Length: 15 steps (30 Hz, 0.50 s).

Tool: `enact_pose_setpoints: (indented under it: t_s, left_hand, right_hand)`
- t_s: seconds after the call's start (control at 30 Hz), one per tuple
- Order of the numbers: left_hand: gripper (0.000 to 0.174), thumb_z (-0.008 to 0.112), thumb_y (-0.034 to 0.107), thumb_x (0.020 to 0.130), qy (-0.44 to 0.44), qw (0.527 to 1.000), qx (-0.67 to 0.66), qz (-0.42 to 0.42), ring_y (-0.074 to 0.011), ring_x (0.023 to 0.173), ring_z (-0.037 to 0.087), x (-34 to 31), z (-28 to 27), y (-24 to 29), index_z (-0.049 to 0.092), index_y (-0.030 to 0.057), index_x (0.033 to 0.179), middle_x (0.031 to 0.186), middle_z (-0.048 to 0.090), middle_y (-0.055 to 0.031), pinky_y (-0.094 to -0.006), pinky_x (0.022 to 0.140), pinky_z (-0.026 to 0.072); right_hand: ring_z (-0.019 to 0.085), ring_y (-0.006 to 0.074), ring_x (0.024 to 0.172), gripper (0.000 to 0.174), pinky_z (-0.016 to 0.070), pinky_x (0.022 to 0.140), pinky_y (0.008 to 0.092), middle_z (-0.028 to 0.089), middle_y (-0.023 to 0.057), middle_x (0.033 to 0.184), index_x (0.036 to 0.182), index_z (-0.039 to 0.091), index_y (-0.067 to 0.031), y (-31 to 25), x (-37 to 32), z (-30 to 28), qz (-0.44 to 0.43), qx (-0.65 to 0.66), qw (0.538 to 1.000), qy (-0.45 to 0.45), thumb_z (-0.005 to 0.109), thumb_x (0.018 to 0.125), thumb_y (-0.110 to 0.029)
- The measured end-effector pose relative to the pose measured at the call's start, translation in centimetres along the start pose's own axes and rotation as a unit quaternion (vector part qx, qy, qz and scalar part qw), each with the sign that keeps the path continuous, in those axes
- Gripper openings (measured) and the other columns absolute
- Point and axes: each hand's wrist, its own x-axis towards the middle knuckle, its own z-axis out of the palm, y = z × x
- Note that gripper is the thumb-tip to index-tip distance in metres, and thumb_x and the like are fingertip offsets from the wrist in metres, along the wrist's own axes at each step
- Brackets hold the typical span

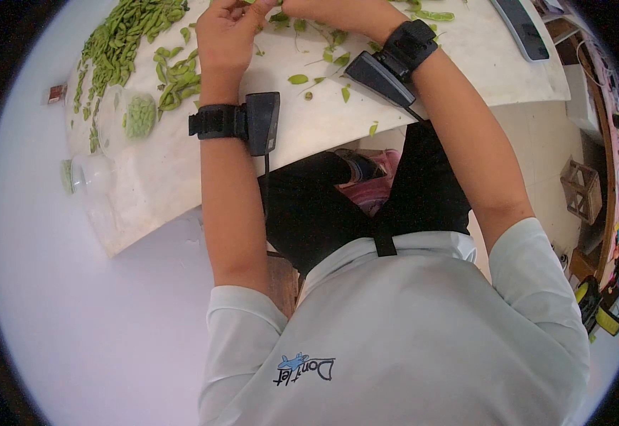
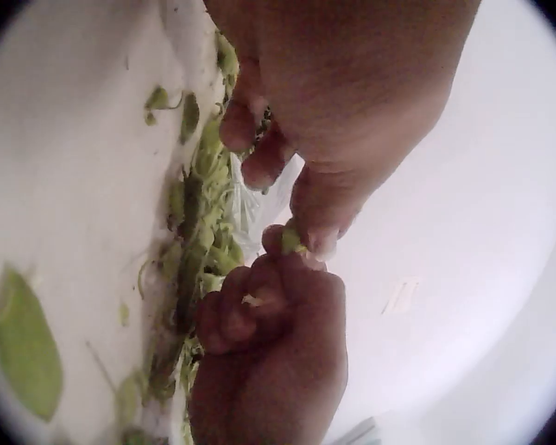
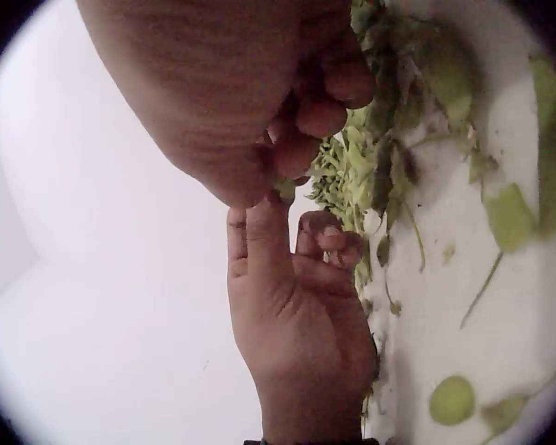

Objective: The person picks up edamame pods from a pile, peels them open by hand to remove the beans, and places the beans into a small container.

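Item: green pod, small and light, soft-shelled, probably slippery; best gripped at its ends.
Location: just above the worktop, pinched between the fingertips of the left hand and right hand.
Nearby: pile of pods.

The grey shirt carries the only readable print — "Don't let" — seen upside down.

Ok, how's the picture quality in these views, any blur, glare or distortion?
Head view: strong fisheye, black corners, the table edge bows. Left wrist view: the left hand looms soft, pods behind blurred. Right wrist view: the right hand soft too, white background washed out.
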Motion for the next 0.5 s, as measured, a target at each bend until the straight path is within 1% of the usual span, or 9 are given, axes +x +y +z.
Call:
enact_pose_setpoints:
  t_s: [0.07,0.13,0.23,0.33,0.43,0.5]
  left_hand:
    - [0.016,0.065,0.021,0.089,-0.005,1.0,-0.008,0.007,-0.0045,0.06,0.05,0.06,0.08,-0.3,0.062,0.0053,0.087,0.072,0.059,0.002,-0.0193,0.055,0.0406]
    - [0.016,0.065,0.021,0.09,-0.013,1.0,-0.018,-0.007,-0.0044,0.06,0.05,0.2,-0.1,-0.66,0.062,0.0055,0.089,0.072,0.059,0.0019,-0.0195,0.055,0.041]
    - [0.016,0.065,0.022,0.09,-0.021,0.999,-0.038,-0.006,-0.0045,0.06,0.051,0.24,-0.24,-0.66,0.062,0.0059,0.091,0.072,0.06,0.0018,-0.0199,0.055,0.0418]
    - [0.016,0.064,0.022,0.09,-0.025,0.999,-0.047,-0.009,-0.0047,0.06,0.051,0.25,-0.28,-0.59,0.061,0.0063,0.091,0.072,0.06,0.0018,-0.0202,0.055,0.042]
    - [0.015,0.063,0.022,0.091,-0.043,0.998,-0.047,-0.003,-0.0048,0.06,0.051,0.2,-0.56,-0.64,0.061,0.0065,0.092,0.072,0.059,0.0019,-0.0206,0.055,0.042]
    - [0.015,0.064,0.022,0.091,-0.048,0.998,-0.048,-0.004,-0.0048,0.06,0.051,0.14,-0.64,-0.49,0.061,0.0066,0.092,0.072,0.059,0.002,-0.0207,0.055,0.0417]
  right_hand:
    - [0.04,0.0146,0.052,0.018,0.0359,0.049,0.0322,0.045,0.008,0.057,0.073,0.051,0.0015,-0.07,-0.07,0.0,-0.009,-0.012,1.0,0.003,0.061,0.078,-0.012]
    - [0.04,0.0161,0.051,0.018,0.036,0.049,0.0328,0.045,0.0095,0.057,0.073,0.051,0.0016,0.0,-0.17,0.16,-0.024,-0.025,0.999,0.013,0.061,0.078,-0.013]
    - [0.041,0.0178,0.052,0.018,0.0366,0.05,0.0338,0.046,0.0111,0.058,0.074,0.052,0.0017,-0.16,-0.13,0.08,-0.019,-0.03,0.999,0.01,0.062,0.078,-0.013]
    - [0.042,0.0179,0.052,0.018,0.0374,0.051,0.0338,0.047,0.0111,0.058,0.075,0.053,0.0014,-0.33,-0.14,0.07,0.003,-0.029,1.0,0.002,0.063,0.078,-0.014]
    - [0.043,0.0169,0.053,0.02,0.0384,0.051,0.0331,0.047,0.0101,0.058,0.076,0.053,0.0012,0.03,-0.26,0.31,-0.049,-0.02,0.999,0.012,0.063,0.079,-0.015]
    - [0.043,0.0157,0.052,0.02,0.0386,0.051,0.0322,0.047,0.0088,0.057,0.076,0.053,0.0009,0.09,-0.27,0.36,-0.053,-0.008,0.999,0.01,0.063,0.08,-0.016]
